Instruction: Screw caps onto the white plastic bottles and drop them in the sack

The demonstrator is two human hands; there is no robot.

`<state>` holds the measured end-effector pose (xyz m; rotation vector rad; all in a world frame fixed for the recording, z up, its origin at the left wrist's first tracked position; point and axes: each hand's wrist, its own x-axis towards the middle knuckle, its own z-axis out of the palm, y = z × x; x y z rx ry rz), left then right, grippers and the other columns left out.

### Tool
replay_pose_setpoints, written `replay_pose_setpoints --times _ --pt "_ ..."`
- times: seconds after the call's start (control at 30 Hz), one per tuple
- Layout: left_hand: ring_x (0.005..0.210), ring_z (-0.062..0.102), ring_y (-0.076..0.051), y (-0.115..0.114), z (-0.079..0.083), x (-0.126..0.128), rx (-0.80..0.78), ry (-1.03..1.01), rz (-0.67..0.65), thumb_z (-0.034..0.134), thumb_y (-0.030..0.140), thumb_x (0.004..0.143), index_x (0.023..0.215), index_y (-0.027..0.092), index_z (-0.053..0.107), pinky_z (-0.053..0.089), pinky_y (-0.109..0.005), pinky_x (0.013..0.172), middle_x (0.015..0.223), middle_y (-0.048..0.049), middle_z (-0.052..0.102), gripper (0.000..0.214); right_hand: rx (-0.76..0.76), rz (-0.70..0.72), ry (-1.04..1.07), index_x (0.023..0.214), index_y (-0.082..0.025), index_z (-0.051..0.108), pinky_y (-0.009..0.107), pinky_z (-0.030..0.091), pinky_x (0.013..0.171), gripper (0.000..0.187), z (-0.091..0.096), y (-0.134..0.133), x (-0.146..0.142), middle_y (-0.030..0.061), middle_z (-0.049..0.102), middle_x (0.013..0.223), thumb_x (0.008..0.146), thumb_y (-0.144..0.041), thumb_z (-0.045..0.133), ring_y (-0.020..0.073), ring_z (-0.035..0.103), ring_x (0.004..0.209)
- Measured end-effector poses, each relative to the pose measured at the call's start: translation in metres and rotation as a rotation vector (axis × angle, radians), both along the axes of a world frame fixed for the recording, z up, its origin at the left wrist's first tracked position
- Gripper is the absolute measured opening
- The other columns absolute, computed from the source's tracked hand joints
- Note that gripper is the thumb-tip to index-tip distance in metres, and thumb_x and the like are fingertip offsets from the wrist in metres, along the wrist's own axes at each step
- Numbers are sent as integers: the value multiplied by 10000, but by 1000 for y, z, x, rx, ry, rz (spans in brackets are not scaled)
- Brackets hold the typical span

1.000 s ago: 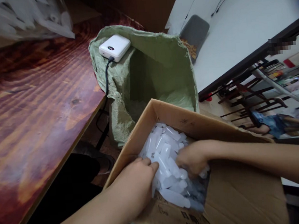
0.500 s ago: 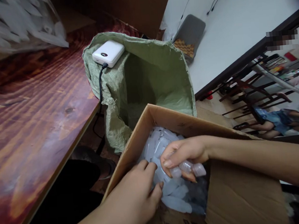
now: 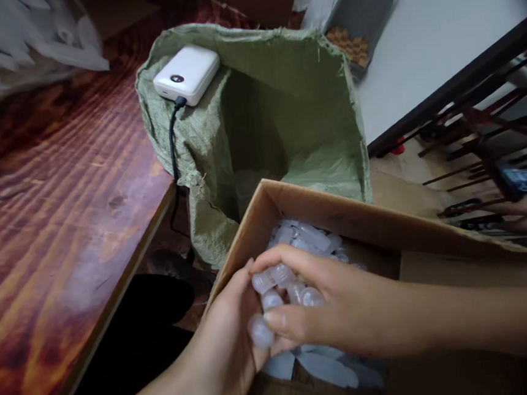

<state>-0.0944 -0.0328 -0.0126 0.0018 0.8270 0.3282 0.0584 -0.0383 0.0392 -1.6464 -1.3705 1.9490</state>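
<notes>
Over the open cardboard box, both hands gather a bundle of translucent plastic tubes with rounded, ridged ends facing up. My right hand curls round the bundle from the right, its thumb and fingers bent over several tubes. Cupped against the other side is my left hand, palm towards the tubes and fingers mostly hidden beneath them. More loose tubes of the same kind lie inside the box, behind and below the hands.
A green woven sack stands gaping behind the box. On its folded edge rests a white power bank with a black cable. The wooden table fills the left, bearing a clear bag of tubes. A person's legs show at far right.
My right hand has turned and moved slightly left with its tubes, which now point up. My left hand has turned palm-inward and come against the bundle. The view has shifted a little.
</notes>
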Motion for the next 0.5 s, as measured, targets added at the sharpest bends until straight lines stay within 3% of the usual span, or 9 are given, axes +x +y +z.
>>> replay_pose_setpoints --times 0.07,0.2,0.27,0.4,0.5 --pt "693 669 -165 1 2 -3 -45 40 33 414 398 965 1116 207 610 535 -255 613 869 -46 693 313 59 76 -50 1234 -318 531 300 546 788 411 8 5 -2 -15 669 1108 836 -340 634 207 650 997" --pt "679 672 -191 1 1 -4 -121 -22 58 412 483 946 1190 213 574 543 -275 579 877 -64 685 399 137 249 -177 1219 -330 571 251 538 585 412 20 8 -1 -39 705 939 812 -303 624 185 682 774" --pt "654 674 -209 2 2 -5 -128 -8 41 446 514 916 1186 224 571 550 -301 561 870 -65 682 415 199 307 -155 1193 -325 588 234 545 586 360 23 6 0 -42 705 950 834 -343 618 170 683 760" --pt "644 662 -195 5 2 -6 -92 -32 29 493 508 900 1032 171 634 563 -289 555 796 -66 661 389 421 381 -239 1282 -346 539 237 555 725 389 25 3 6 -44 655 1229 900 -379 597 198 665 1025" --pt "679 640 -172 1 -4 -6 -51 -155 19 527 493 883 892 141 676 558 -236 502 760 -62 633 382 490 371 -272 1050 -303 659 250 528 695 181 25 11 12 -48 703 1095 962 -343 506 177 672 953"
